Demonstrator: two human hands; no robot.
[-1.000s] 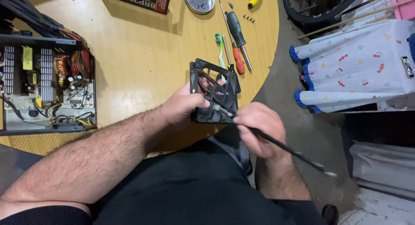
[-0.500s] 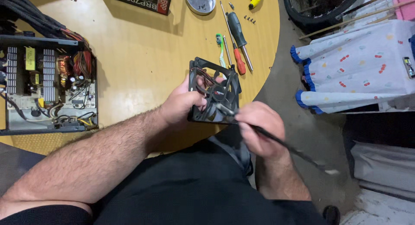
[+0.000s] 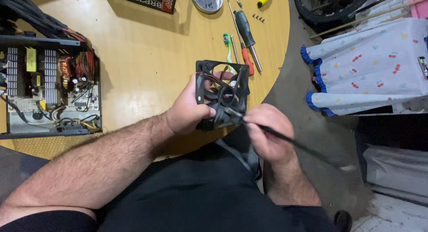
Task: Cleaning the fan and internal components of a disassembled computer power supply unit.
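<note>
Off to the left an opened power supply unit (image 3: 49,87) is sitting on the tabletop (image 3: 142,49). The left hand (image 3: 189,111) is clamping a black cooling fan (image 3: 223,96) just above the tabletop's edge, while the right hand (image 3: 267,134) is pinching a thin black brush (image 3: 303,147) against its hub. Keeping the frame braced and the strokes light looks wise, since the blades could spin.

**Around the worktop**

An opened power supply (image 3: 49,87) sits at the left of the wooden worktop (image 3: 142,49). Screwdrivers (image 3: 245,35), a small metal bowl (image 3: 207,0) and, seemingly, loose screws (image 3: 258,18) lie farther off. Patterned cloth (image 3: 370,67) hangs beside.
</note>
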